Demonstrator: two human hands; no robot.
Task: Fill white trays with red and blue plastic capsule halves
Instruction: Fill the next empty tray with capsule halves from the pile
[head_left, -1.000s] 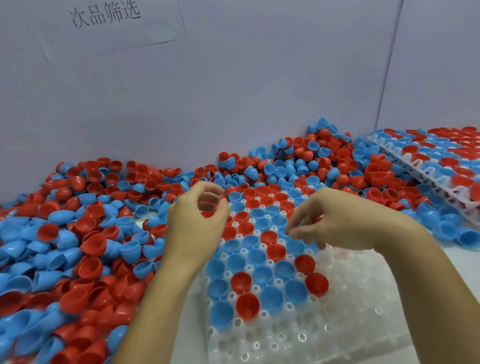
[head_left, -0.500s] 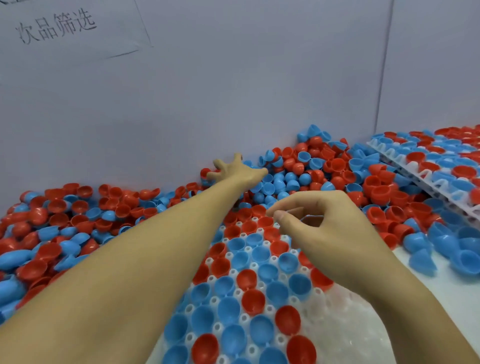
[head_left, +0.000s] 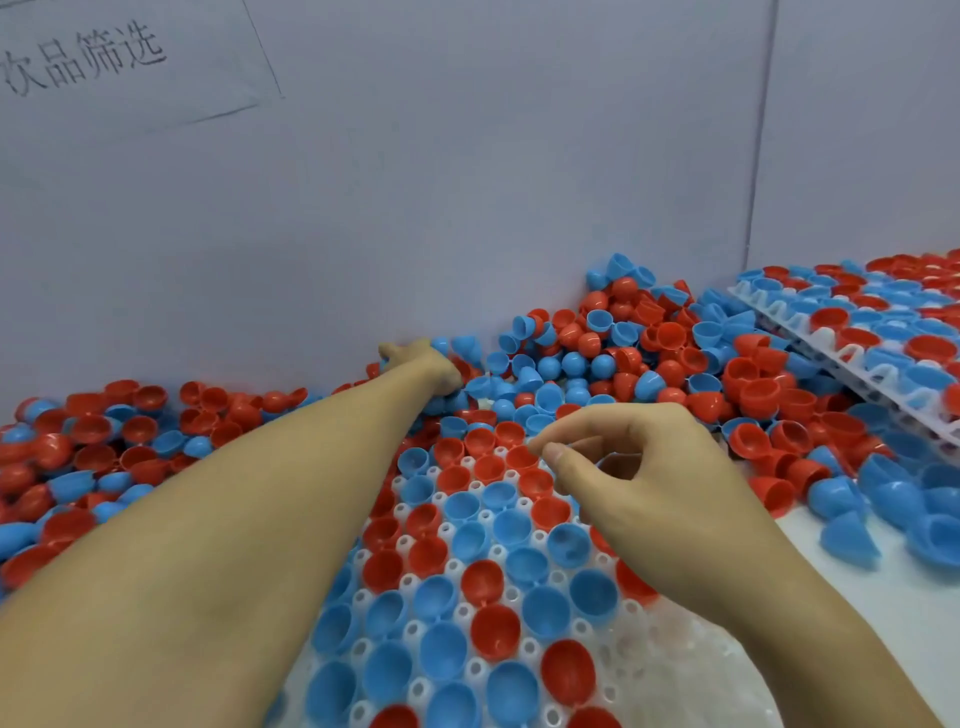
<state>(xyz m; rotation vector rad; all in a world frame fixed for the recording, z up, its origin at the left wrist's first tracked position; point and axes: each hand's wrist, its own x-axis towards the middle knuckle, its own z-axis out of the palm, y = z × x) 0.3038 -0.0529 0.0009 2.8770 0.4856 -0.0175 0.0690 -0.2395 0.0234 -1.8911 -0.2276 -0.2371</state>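
Left hand (head_left: 423, 366) reaches far out into the loose heap of capsule halves (head_left: 597, 358) against the back wall, fingers buried among them; whether it grasps one I cannot tell. Right hand (head_left: 639, 483) hovers over the near white tray (head_left: 670, 670), fingers curled, thumb meeting forefinger, apparently pinching nothing, likely waiting to seat the next piece. Tray's far and left sockets hold red and blue halves, open side up; its right part is bare. A filled tray (head_left: 852, 358) sits aside at right.

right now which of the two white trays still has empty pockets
The near tray under the right hand: its right part shows bare white pockets. The stacked tray at far right looks full.
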